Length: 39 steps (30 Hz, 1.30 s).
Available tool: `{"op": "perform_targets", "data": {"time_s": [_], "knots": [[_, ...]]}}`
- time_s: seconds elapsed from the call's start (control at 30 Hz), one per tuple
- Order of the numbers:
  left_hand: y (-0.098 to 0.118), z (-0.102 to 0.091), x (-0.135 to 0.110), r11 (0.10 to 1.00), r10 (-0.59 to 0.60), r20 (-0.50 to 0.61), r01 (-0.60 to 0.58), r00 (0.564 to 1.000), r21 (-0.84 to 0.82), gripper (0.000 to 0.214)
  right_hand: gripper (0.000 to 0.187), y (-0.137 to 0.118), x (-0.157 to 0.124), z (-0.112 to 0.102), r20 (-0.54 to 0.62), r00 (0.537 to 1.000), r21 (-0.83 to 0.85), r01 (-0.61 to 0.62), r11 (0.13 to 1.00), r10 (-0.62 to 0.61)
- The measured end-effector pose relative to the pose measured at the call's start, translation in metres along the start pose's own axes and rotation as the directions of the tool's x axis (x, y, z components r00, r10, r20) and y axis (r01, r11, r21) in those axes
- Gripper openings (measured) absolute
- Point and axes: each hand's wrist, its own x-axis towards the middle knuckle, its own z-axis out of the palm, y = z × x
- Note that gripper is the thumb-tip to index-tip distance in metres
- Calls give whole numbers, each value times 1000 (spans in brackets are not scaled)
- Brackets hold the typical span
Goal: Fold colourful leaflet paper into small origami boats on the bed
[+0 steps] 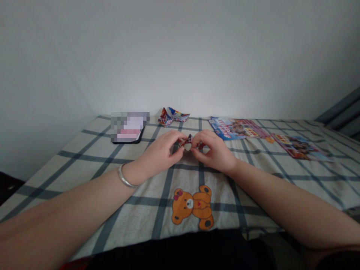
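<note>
Between my two hands is a small piece of folded printed paper, dark and patterned with a pale patch at its front. My left hand pinches its left side between thumb and fingers. On the other side, my right hand has thumb and fingertips closed on the paper too. The fingers cover much of it, so its full shape is hidden. Both hands are just above the checked cloth. Beyond them, near the wall, lie two folded pieces of colourful printed paper.
A phone with a blurred screen is at the back left. Flat printed sheets lie to the right, one blue and pink and another further right. A pale wall rises behind the cloth. A teddy bear print is in front.
</note>
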Motion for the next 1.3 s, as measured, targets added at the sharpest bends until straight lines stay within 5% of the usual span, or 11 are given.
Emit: {"op": "perform_targets", "data": {"time_s": [0.23, 0.43, 0.7, 1.13, 1.3], "knots": [[-6, 2, 0, 990, -137, 125, 140, 983, -21, 32, 9, -2, 0, 1, 13, 1000, -2, -6, 1000, 6], [-9, 0, -2, 972, -171, 117, 187, 978, -144, 39, 13, 0, -3, 1, -12, 991, -8, -135, 991, 134], [-9, -4, -1, 921, -252, 159, 287, 954, -264, 37, 21, 12, -4, 6, -34, 929, 180, -357, 917, 369], [-11, -5, -1, 884, -330, 130, 355, 935, -305, 38, 34, 31, -6, 7, 73, 853, 451, -490, 746, 516], [-11, -5, 0, 910, -303, 126, 326, 945, -256, 35, 42, 28, -7, 4, 57, 919, 302, -389, 870, 391]]}}
